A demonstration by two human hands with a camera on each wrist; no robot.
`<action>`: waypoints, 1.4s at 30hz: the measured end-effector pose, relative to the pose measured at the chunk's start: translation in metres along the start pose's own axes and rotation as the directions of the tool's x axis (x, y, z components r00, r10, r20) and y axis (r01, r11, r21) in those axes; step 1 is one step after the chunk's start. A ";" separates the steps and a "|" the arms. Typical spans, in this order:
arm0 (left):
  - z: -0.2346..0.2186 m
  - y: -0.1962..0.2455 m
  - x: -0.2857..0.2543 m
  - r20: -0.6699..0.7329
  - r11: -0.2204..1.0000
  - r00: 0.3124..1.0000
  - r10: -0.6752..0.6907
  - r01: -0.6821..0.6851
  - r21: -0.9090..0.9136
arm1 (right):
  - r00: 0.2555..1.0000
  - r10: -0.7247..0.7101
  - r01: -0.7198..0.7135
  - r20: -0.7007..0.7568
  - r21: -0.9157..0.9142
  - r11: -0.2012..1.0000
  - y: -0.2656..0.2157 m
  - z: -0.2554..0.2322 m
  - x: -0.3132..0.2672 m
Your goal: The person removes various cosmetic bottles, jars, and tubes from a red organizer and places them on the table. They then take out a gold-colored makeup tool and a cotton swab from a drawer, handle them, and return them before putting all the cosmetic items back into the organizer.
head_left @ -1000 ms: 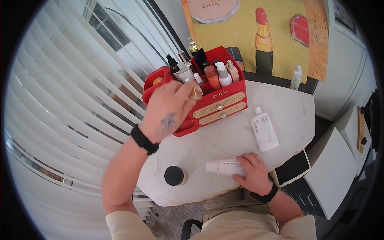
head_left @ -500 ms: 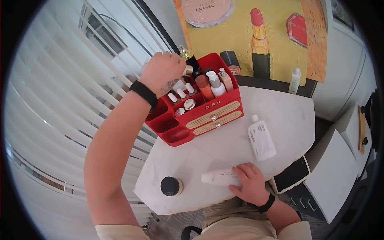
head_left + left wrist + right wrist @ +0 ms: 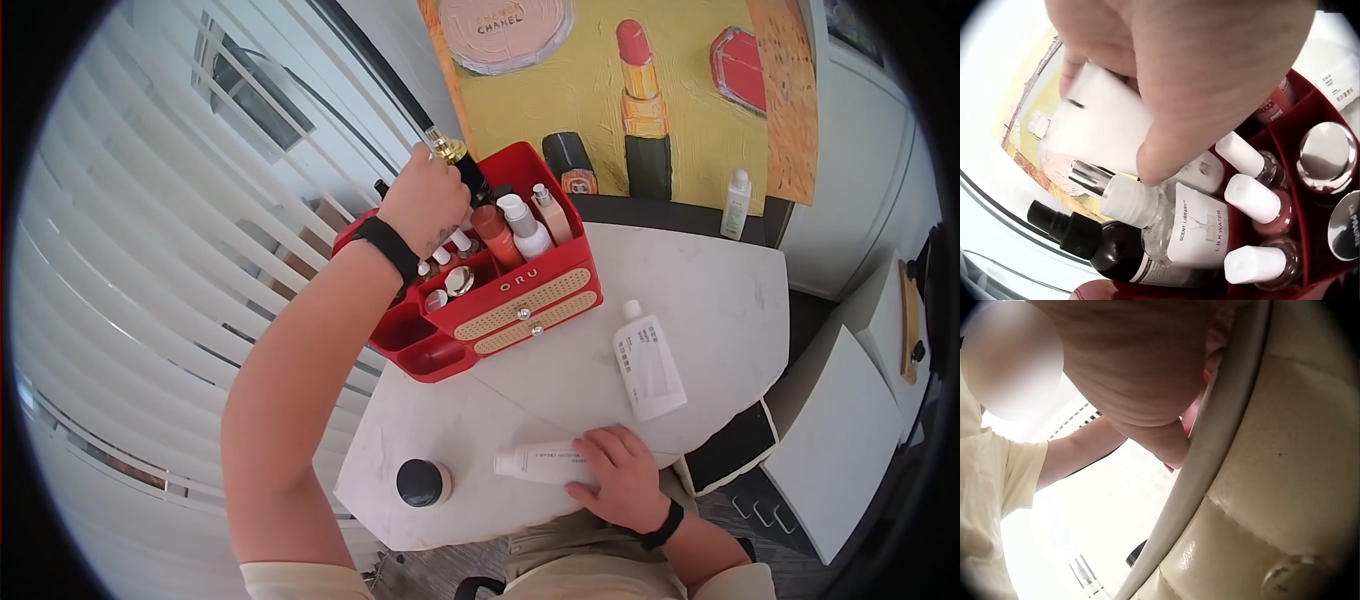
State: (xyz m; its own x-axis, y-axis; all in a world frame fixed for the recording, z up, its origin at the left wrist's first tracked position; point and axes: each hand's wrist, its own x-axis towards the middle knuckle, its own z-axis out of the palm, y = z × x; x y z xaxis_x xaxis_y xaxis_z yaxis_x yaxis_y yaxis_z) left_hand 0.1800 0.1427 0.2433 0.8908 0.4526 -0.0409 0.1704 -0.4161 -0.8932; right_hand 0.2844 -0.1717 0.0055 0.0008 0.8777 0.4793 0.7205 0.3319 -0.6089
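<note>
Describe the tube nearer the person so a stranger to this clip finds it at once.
On the pale tabletop, go from the red organizer to the near edge, where the right hand rests. The white tube points its cap toward the dark-lidded jar; unlike the other white tube, it lies partly under that hand.

Bright, soft daylight enters through the blinds (image 3: 150,300) beyond the table's (image 3: 710,280) left edge; its top carries only faint shadows; the head view bows toward blackened corners; in the left-wrist view the background bleaches out, the white container (image 3: 1100,122) slightly soft; in the right-wrist view glare whitens the space beside the table's edge, the right hand (image 3: 1135,369) shaded.
</note>
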 end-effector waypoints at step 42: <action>0.153 0.213 -0.315 0.861 -0.889 0.414 -0.294 -0.451 -0.086 | 0.940 0.271 -0.247 0.205 -0.139 0.959 -0.030 -0.032 0.011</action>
State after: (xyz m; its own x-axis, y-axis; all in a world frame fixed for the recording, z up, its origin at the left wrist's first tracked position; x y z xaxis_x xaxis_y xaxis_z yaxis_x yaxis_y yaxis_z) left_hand -0.1284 0.0325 -0.0031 -0.0437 0.9891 -0.1404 -0.5164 0.0979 0.8507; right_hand 0.2852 -0.1833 0.0496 0.0541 0.9863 0.1558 0.7870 0.0539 -0.6146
